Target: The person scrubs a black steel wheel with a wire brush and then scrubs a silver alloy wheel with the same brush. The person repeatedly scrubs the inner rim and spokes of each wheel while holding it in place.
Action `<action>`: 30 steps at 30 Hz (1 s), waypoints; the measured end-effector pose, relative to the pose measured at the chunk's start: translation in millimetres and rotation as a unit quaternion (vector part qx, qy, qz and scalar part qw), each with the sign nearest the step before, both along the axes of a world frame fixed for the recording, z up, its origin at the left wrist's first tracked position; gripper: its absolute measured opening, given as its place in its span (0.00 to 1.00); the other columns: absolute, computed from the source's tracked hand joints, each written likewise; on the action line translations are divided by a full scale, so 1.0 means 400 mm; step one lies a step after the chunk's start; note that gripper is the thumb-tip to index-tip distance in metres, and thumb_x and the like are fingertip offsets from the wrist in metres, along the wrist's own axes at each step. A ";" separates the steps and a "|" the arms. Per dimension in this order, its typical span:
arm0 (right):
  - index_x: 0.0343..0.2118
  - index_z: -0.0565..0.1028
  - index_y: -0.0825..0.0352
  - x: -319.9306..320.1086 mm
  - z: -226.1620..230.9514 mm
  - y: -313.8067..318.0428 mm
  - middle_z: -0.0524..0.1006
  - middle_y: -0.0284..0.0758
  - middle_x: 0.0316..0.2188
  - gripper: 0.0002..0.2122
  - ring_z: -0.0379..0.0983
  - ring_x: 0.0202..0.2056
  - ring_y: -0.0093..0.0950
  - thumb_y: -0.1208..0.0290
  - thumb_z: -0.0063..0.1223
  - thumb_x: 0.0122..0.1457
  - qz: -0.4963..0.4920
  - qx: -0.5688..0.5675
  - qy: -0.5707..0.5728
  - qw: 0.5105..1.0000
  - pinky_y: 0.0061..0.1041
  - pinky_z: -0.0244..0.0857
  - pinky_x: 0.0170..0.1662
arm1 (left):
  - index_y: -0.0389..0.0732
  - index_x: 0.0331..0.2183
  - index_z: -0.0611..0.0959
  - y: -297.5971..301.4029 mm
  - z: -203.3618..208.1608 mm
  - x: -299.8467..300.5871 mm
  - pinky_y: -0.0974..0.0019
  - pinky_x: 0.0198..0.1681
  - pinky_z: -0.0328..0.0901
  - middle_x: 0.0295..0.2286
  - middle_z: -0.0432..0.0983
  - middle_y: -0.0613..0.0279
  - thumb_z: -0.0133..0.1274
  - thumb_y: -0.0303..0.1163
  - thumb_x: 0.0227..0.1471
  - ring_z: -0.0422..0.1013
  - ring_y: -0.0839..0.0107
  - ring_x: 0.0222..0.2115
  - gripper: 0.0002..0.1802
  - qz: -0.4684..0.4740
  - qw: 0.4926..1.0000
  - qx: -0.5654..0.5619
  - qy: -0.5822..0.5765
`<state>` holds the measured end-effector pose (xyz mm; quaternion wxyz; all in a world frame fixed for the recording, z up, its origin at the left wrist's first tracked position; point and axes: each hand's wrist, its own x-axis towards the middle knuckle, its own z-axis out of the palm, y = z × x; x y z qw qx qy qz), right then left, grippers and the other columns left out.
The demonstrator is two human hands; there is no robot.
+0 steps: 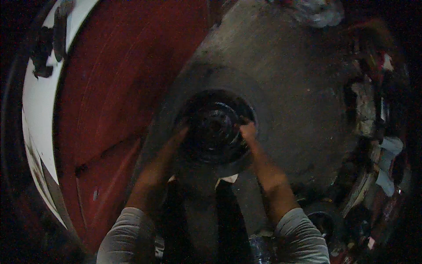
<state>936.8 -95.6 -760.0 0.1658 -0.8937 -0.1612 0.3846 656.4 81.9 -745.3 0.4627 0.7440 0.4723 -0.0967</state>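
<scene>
A black wheel with a dark tyre around its rim is in front of me, its round face turned up toward me. At the rim's right edge, my right hand is closed, fingers curled over the inner lip. My left hand holds the opposite edge; it is dim and its fingers are partly lost in shadow. Both my forearms reach forward in rolled-up light grey sleeves. My dark trouser legs are below the wheel, with a pale shoe tip at each side.
Grey floor extends ahead and to the right. A large red surface lies left, bordered by a curved white panel. Blurred clutter lines the right side, near another dark round wheel-like object. A shiny pale bundle lies at the far end.
</scene>
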 end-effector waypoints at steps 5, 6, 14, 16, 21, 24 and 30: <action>0.57 0.70 0.62 0.025 -0.027 0.055 0.69 0.42 0.57 0.34 0.65 0.58 0.37 0.64 0.69 0.44 -0.026 0.097 0.161 0.982 0.33 0.57 0.60 | 0.41 0.56 0.70 0.042 -0.063 0.007 0.52 0.55 0.61 0.52 0.68 0.45 0.49 0.41 0.53 0.65 0.47 0.52 0.30 -0.003 1.000 -0.009 0.019; 0.58 0.69 0.62 0.027 0.006 0.062 0.68 0.42 0.58 0.34 0.64 0.58 0.36 0.64 0.69 0.44 -0.050 0.109 0.201 0.972 0.33 0.57 0.61 | 0.42 0.57 0.69 0.045 -0.067 0.025 0.52 0.55 0.61 0.52 0.68 0.44 0.49 0.41 0.53 0.65 0.47 0.52 0.30 -0.006 1.000 -0.015 0.016; 0.63 0.60 0.62 0.040 -0.123 0.012 0.69 0.44 0.57 0.41 0.65 0.56 0.37 0.57 0.68 0.47 -0.044 0.072 0.174 0.981 0.33 0.61 0.57 | 0.42 0.57 0.68 0.079 -0.056 0.111 0.52 0.56 0.60 0.53 0.67 0.43 0.50 0.43 0.53 0.64 0.46 0.53 0.31 -0.020 0.998 -0.045 0.027; 0.64 0.59 0.62 0.042 -0.089 0.028 0.69 0.44 0.56 0.40 0.65 0.56 0.36 0.56 0.66 0.49 -0.031 0.049 0.190 0.980 0.33 0.62 0.56 | 0.42 0.57 0.68 0.081 -0.035 0.118 0.51 0.56 0.60 0.53 0.66 0.43 0.50 0.43 0.54 0.64 0.45 0.53 0.31 -0.012 0.998 -0.048 0.028; 0.64 0.58 0.63 -0.016 0.113 0.025 0.69 0.47 0.55 0.39 0.67 0.56 0.37 0.54 0.63 0.52 0.033 0.032 0.172 0.984 0.33 0.61 0.57 | 0.42 0.58 0.67 0.055 0.085 0.101 0.51 0.57 0.59 0.54 0.65 0.42 0.50 0.44 0.54 0.63 0.45 0.54 0.32 -0.005 0.998 -0.064 0.029; 0.65 0.55 0.61 -0.038 0.172 -0.007 0.68 0.50 0.56 0.39 0.66 0.56 0.41 0.55 0.60 0.54 0.138 0.084 0.086 0.983 0.36 0.60 0.58 | 0.42 0.58 0.67 0.003 0.208 0.057 0.51 0.57 0.59 0.54 0.65 0.42 0.50 0.44 0.54 0.63 0.44 0.54 0.32 0.029 0.996 -0.078 0.021; 0.65 0.54 0.61 -0.050 0.609 0.025 0.65 0.48 0.59 0.40 0.61 0.60 0.44 0.53 0.61 0.53 0.172 0.126 0.134 0.968 0.37 0.56 0.62 | 0.42 0.59 0.66 -0.038 0.549 0.001 0.50 0.58 0.58 0.55 0.64 0.41 0.51 0.45 0.55 0.62 0.44 0.55 0.33 0.047 0.996 -0.073 -0.008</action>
